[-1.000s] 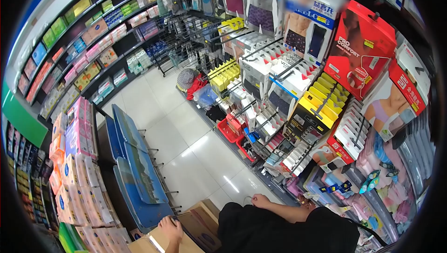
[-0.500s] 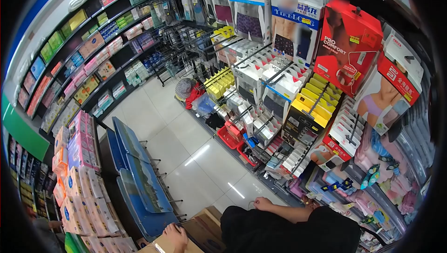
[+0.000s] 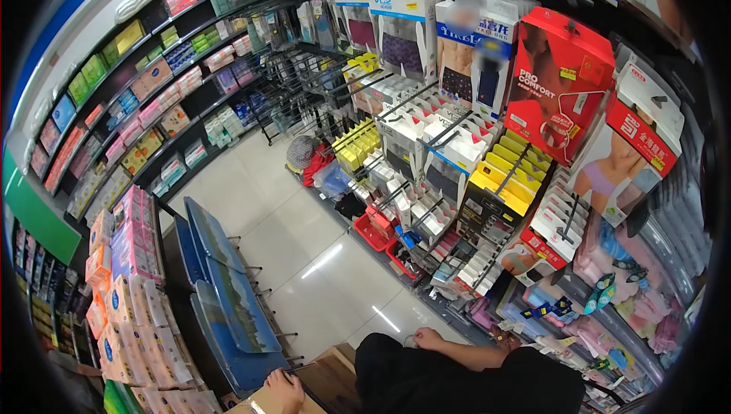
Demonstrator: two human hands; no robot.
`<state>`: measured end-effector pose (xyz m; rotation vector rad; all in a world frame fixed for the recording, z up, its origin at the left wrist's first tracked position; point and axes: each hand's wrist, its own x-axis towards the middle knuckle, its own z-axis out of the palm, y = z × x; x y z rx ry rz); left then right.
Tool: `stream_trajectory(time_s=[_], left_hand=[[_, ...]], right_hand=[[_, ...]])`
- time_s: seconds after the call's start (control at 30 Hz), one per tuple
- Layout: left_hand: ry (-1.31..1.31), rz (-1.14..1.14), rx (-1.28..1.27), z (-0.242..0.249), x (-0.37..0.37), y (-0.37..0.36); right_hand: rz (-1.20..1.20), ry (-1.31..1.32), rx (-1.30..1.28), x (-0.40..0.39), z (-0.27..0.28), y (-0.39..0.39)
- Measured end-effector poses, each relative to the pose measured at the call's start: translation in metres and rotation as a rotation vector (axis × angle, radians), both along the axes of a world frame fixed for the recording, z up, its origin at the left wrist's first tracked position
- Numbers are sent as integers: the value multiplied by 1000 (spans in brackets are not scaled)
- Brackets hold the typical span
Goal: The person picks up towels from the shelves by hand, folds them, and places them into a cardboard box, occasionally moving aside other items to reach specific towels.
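Observation:
At the bottom of the view, my left hand (image 3: 285, 390) rests on a brown cardboard box (image 3: 332, 380), its fingers curled over the box's edge. My right hand (image 3: 428, 338) is closed in front of my dark-clothed body, above the floor. A thin pale loop (image 3: 410, 341) shows at its fingertips; what it is I cannot make out. Part of the box is hidden behind my dark clothing (image 3: 457, 380).
Blue folding tables (image 3: 228, 284) lean on the left beside stacked tissue packs (image 3: 145, 330). Boxed underwear (image 3: 402, 33) hangs on hooks to the right, above red baskets (image 3: 373, 230). A tiled aisle (image 3: 304, 227) runs between; stocked shelves (image 3: 145, 86) curve behind.
The view has shifted slightly, so the hanging boxes sit a little further left. Both hands keep nearly the same pose, the left on the box and the right closed.

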<state>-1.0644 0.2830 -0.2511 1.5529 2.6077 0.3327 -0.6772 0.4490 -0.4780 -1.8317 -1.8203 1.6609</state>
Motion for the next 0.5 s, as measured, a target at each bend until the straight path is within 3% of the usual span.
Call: stream_trajectory(time_s=[0.1,0.23,0.5], left_hand=[[26,9,-91,-27,-14,-6],[36,69,-224,-24,-13,-3],[114,-25,-85,-19,-15,-3]], right_hand=[[-39,42,9,2,-4,4],[-63,63,4,-5,-1,6],[-97,68,-3,-24,4,40]])
